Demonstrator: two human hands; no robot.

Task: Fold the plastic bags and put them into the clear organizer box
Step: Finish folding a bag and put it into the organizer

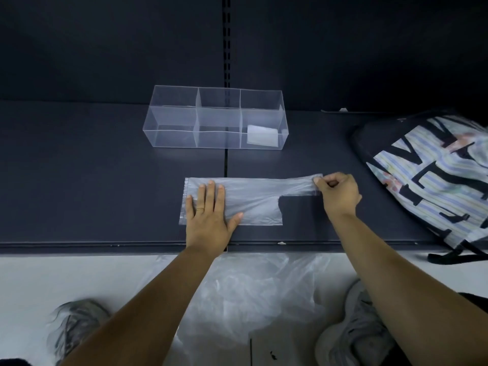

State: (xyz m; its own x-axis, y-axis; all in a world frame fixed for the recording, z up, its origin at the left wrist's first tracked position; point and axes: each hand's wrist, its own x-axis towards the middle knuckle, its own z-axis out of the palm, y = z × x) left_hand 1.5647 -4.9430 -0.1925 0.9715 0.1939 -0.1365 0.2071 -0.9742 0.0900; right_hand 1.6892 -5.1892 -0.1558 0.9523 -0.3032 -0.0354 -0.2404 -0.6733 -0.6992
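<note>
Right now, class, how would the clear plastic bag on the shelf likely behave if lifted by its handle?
Probably floppy: the plastic bag is thin, see-through and wrinkled, bunching where the right hand pinches its handle. Likely very light and slippery too: the left hand presses flat on it, seemingly pinning it to the smooth shelf.

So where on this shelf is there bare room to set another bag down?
Wide bare shelf left of the organizer box and the flat plastic bag; a bare strip between those two. Crowded right: the patterned bag sits close beside the right hand.
</note>
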